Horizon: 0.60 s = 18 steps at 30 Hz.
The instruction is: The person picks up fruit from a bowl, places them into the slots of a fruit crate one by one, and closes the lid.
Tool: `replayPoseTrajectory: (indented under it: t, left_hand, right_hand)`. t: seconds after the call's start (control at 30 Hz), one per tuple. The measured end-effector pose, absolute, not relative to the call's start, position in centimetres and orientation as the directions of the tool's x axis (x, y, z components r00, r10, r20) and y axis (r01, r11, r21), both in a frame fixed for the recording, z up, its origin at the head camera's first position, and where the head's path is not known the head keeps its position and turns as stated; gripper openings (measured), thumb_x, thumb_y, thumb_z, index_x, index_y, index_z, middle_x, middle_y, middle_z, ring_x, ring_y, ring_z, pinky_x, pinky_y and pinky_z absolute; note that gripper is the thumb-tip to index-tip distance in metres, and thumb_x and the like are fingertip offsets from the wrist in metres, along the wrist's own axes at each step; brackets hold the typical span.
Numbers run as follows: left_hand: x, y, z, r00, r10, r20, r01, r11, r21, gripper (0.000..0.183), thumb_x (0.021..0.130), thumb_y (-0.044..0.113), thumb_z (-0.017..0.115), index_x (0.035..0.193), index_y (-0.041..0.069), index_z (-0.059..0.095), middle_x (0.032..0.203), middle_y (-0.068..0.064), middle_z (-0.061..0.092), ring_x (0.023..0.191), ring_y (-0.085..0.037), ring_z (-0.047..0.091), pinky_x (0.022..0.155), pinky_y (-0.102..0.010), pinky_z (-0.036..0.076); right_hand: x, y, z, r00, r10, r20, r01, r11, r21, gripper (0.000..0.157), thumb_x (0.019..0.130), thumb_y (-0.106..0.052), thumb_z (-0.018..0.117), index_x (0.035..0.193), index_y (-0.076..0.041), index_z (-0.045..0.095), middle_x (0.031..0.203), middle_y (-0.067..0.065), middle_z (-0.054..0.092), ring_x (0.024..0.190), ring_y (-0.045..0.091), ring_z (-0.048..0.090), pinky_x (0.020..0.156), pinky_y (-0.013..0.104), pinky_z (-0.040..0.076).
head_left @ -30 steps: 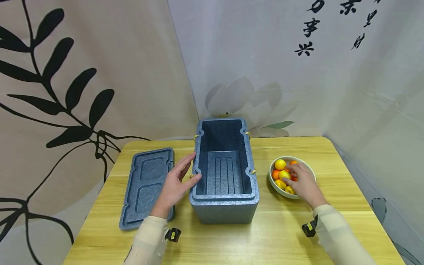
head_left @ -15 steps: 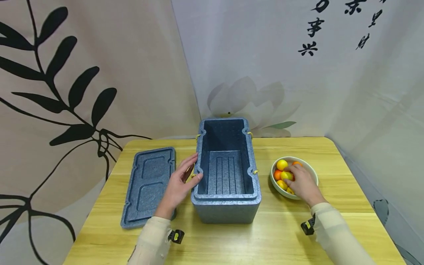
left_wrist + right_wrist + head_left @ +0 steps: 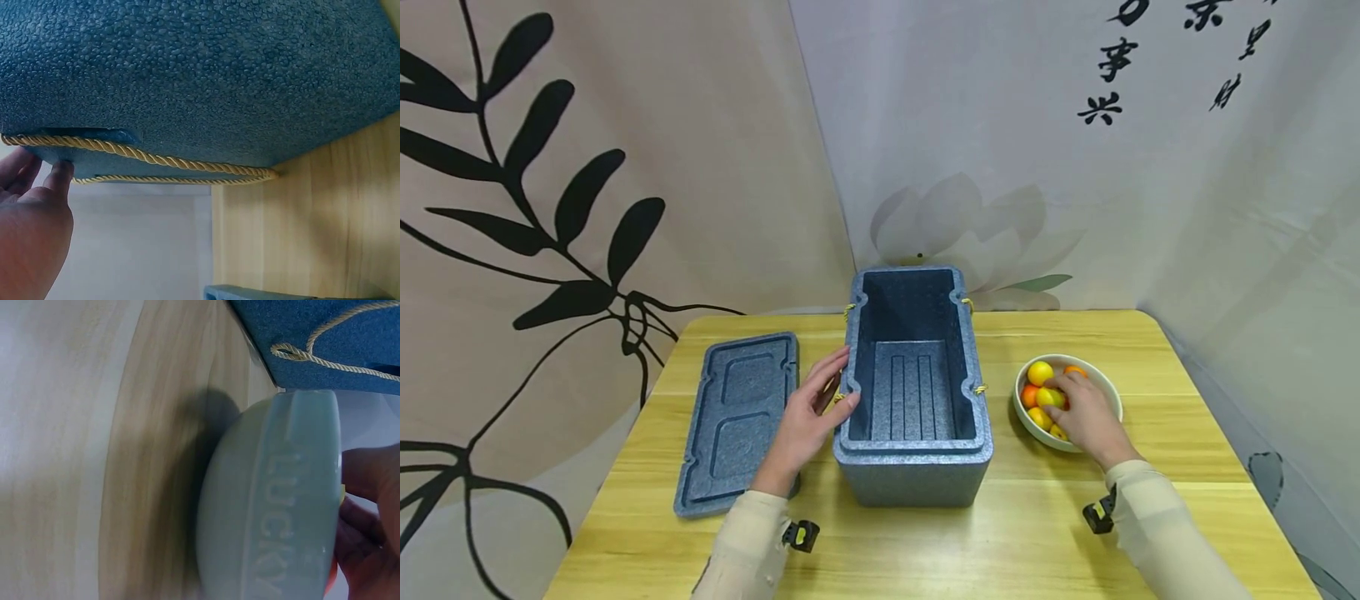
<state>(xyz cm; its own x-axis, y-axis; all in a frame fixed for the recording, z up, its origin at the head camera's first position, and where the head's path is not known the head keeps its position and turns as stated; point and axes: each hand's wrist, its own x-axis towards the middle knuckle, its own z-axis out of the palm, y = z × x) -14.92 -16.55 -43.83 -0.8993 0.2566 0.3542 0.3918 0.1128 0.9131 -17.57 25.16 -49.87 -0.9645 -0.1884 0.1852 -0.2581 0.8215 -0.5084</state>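
Wood-grained table [image 3: 1037,533], printed backdrop [image 3: 880,125].
Behind the table, a pale drape [image 3: 955,100] bears black characters [image 3: 1100,108] and a faint lotus [image 3: 958,221] (one leaf [image 3: 1037,282] green); dark branches [image 3: 587,196] spread over beige cloth [image 3: 722,167] left of the table.

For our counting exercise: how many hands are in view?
2: the left hand at the left rim of the box, the right hand at the fruit in the bowl.

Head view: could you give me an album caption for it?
Left hand touching an open blue-grey box, right hand among the yellow and orange fruits in a pale bowl.
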Motion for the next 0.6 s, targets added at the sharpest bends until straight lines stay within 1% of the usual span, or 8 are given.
replayPoseTrajectory:
  t: [0.07, 0.17, 0.3, 0.37, 0.47, 0.6]
  left_hand:
    - [-15.0, -16.6, -43.9, -0.898, 0.255, 0.357, 0.394, 0.108, 0.913, 0.055, 0.093, -0.005, 0.060, 0.145, -0.005, 0.041, 0.154, -0.016, 0.032, 0.142, -0.030, 0.028, 0.111, -0.049, 0.025]
    - [-14.9, -16.6, -43.9, -0.900, 0.251, 0.357, 0.393, 0.109, 0.913, 0.054, 0.094, -0.005, 0.060, 0.145, -0.005, 0.042, 0.154, -0.014, 0.033, 0.142, -0.028, 0.029, 0.111, -0.048, 0.025]
    - [-14.8, -16.5, -43.9, -0.904, 0.243, 0.352, 0.386, 0.113, 0.915, 0.053, 0.095, 0.000, 0.061, 0.145, -0.001, 0.043, 0.154, -0.010, 0.034, 0.141, -0.025, 0.030, 0.111, -0.045, 0.026]
    - [-14.7, -16.4, -43.8, -0.905, 0.242, 0.349, 0.384, 0.113, 0.916, 0.053, 0.095, 0.001, 0.061, 0.146, 0.000, 0.043, 0.154, -0.009, 0.034, 0.141, -0.024, 0.030, 0.111, -0.046, 0.026]
    - [-14.6, -16.2, -43.5, -0.906, 0.244, 0.346, 0.381, 0.115, 0.917, 0.054, 0.096, 0.000, 0.060, 0.146, -0.001, 0.042, 0.155, -0.013, 0.032, 0.142, -0.026, 0.029, 0.111, -0.049, 0.025]
    - [-14.0, -15.9, -42.2, -0.906, 0.247, 0.344, 0.380, 0.114, 0.918, 0.053, 0.095, -0.004, 0.058, 0.144, -0.009, 0.039, 0.154, -0.022, 0.030, 0.141, -0.033, 0.028, 0.110, -0.053, 0.024]
  right_hand:
    - [-17.6, 25.2, -49.9, -0.964, -0.184, 0.192, -0.258, 0.821, -0.509, 0.035, 0.082, -0.004, 0.075, 0.114, 0.005, 0.065, 0.109, 0.020, 0.059, 0.100, 0.037, 0.052, 0.089, 0.052, 0.042]
    - [-17.6, 25.2, -49.9, -0.963, -0.181, 0.198, -0.259, 0.819, -0.511, 0.034, 0.083, -0.005, 0.075, 0.114, 0.005, 0.065, 0.109, 0.020, 0.059, 0.099, 0.036, 0.053, 0.088, 0.051, 0.043]
    - [-17.6, 25.2, -49.9, -0.966, -0.176, 0.191, -0.252, 0.811, -0.527, 0.034, 0.084, -0.005, 0.075, 0.115, 0.005, 0.064, 0.112, 0.022, 0.059, 0.102, 0.037, 0.054, 0.090, 0.053, 0.043]
    - [-17.5, 25.3, -49.8, -0.967, -0.170, 0.191, -0.248, 0.808, -0.534, 0.035, 0.084, -0.006, 0.075, 0.115, 0.005, 0.064, 0.111, 0.022, 0.060, 0.101, 0.037, 0.054, 0.089, 0.053, 0.043]
    - [-17.3, 25.4, -49.6, -0.965, -0.161, 0.208, -0.250, 0.807, -0.535, 0.036, 0.083, -0.006, 0.075, 0.115, 0.008, 0.064, 0.109, 0.022, 0.060, 0.099, 0.037, 0.055, 0.088, 0.052, 0.044]
    - [-17.1, 25.4, -49.3, -0.960, -0.151, 0.235, -0.259, 0.800, -0.542, 0.037, 0.083, -0.005, 0.075, 0.115, 0.009, 0.063, 0.109, 0.023, 0.060, 0.100, 0.038, 0.055, 0.088, 0.052, 0.043]
